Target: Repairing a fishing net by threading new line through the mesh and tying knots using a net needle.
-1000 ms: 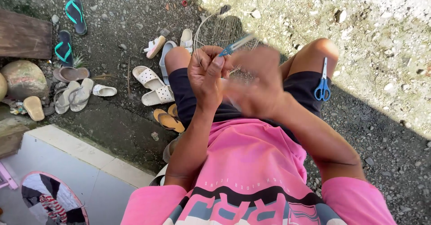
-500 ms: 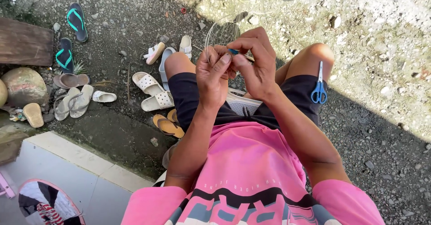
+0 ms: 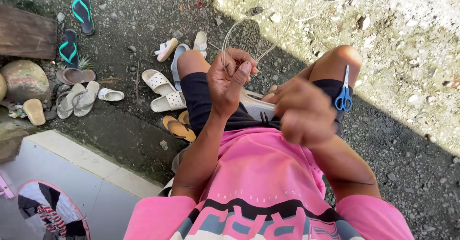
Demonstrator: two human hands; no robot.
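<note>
I sit with bare knees over gravel, in a pink shirt and dark shorts. My left hand point(image 3: 232, 79) is raised in front of me, its fingers pinched on the edge of a fine, pale fishing net point(image 3: 249, 36) that hangs down to the ground. My right hand point(image 3: 304, 110) is lower and closer to my body. It is curled into a blurred fist, and what it holds is hidden. Small blue-handled scissors point(image 3: 343, 96) rest on my right thigh. A white object point(image 3: 258, 107) lies in my lap between the hands.
Several sandals lie on the ground to the left: a white pair point(image 3: 163, 91), teal flip-flops point(image 3: 79, 12) and tan ones point(image 3: 178, 127). A round stone point(image 3: 26, 79) and a wooden plank point(image 3: 26, 31) are at far left. A tiled step point(image 3: 72, 173) runs along the lower left.
My hands were together at the net. The right hand has since pulled down and toward my body, away from the left, and the blue tool it held is out of sight.
</note>
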